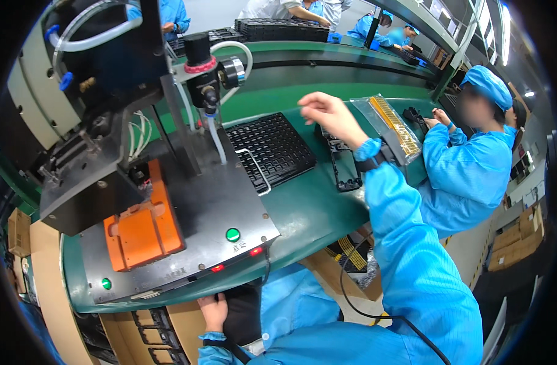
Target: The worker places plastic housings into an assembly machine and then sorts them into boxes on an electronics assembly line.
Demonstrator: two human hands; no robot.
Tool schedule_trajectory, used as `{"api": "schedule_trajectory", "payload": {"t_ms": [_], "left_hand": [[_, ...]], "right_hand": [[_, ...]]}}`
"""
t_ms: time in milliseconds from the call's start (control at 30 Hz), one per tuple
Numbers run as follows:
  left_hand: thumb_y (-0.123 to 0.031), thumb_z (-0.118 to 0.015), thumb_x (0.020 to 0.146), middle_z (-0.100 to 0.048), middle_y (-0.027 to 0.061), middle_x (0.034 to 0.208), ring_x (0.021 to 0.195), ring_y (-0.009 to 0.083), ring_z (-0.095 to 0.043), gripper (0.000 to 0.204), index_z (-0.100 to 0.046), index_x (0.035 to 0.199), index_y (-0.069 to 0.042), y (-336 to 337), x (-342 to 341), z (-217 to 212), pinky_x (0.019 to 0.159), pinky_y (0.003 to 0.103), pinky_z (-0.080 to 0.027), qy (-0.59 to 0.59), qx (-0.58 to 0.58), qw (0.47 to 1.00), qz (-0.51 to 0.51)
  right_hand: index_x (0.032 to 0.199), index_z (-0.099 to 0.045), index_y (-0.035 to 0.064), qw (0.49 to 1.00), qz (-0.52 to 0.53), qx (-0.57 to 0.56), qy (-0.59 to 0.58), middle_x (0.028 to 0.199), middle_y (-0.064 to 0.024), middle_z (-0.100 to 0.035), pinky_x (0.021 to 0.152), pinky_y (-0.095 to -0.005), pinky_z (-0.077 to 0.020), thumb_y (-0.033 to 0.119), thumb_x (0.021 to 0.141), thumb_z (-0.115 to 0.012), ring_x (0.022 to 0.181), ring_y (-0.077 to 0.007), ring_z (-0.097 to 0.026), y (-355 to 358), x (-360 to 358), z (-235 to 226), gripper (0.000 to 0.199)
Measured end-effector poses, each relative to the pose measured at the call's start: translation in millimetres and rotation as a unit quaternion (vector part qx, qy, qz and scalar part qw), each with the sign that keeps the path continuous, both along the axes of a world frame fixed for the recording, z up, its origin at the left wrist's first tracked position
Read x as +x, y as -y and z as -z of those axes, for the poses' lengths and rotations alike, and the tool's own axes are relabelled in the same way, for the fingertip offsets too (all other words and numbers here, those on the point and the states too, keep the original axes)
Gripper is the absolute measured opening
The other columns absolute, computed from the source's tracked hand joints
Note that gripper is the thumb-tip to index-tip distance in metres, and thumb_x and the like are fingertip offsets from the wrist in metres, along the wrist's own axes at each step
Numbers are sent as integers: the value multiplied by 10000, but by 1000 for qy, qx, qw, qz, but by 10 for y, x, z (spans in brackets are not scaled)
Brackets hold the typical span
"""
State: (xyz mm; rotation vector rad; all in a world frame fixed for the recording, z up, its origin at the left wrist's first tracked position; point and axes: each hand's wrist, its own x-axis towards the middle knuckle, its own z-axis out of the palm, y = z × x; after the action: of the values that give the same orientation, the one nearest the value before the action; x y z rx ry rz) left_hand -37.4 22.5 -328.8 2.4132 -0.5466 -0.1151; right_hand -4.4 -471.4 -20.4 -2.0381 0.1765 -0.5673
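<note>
My right hand (334, 117) is raised above the green table, its fingers loosely bent and apart, with nothing visible in them. Below it lies a black plastic frame part (348, 182). A black slotted tray (278, 146) with a pale wire handle sits to the left of that hand. Down by my lap, my left hand (213, 313) rests against black cloth (242, 313) under the table's front edge; its fingers look stretched out and show only in part. An orange fixture (141, 234) sits on the machine's dark metal base, and neither hand touches it.
The press machine (84, 188) stands at the left, with green buttons (232, 235) on its base. A clear bag with yellow strips (391, 125) lies at the right, beside a co-worker (473, 146) in blue. Cartons (339, 274) sit beneath the table. A black cable (376, 315) crosses my front.
</note>
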Motion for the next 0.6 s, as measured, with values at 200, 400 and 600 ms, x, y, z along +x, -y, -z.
{"api": "schedule_trajectory", "payload": {"t_ms": [200, 400, 600], "left_hand": [[-124, -630, 814, -600, 215, 1216, 1227, 422, -456, 296, -672, 1089, -24, 59, 8, -12, 1084, 488, -336, -8, -3, 1000, -21], [-109, -627, 814, -585, 231, 1238, 1237, 420, -449, 313, -664, 1110, -14, 79, 25, 36, 1096, 486, -324, -31, 11, 999, -17], [-82, -613, 818, -583, 217, 1251, 1249, 421, -438, 279, -667, 1086, -28, 96, 18, 4, 1110, 487, -307, -33, 11, 999, -23]], "right_hand": [[1048, -657, -49, 991, 99, 50, -75, 917, -88, -701, 758, -241, -540, 83, 891, -662, 809, -126, -664, 368, -889, 110, 205], [967, -712, 6, 980, 114, -147, -65, 978, -73, -679, 824, -294, -508, 104, 871, -686, 909, -176, -640, 354, -1049, 322, 140], [966, -703, -8, 982, 106, -144, -61, 1043, -60, -648, 891, -297, -490, 103, 894, -662, 959, -166, -615, 305, -1056, 394, 138]]}}
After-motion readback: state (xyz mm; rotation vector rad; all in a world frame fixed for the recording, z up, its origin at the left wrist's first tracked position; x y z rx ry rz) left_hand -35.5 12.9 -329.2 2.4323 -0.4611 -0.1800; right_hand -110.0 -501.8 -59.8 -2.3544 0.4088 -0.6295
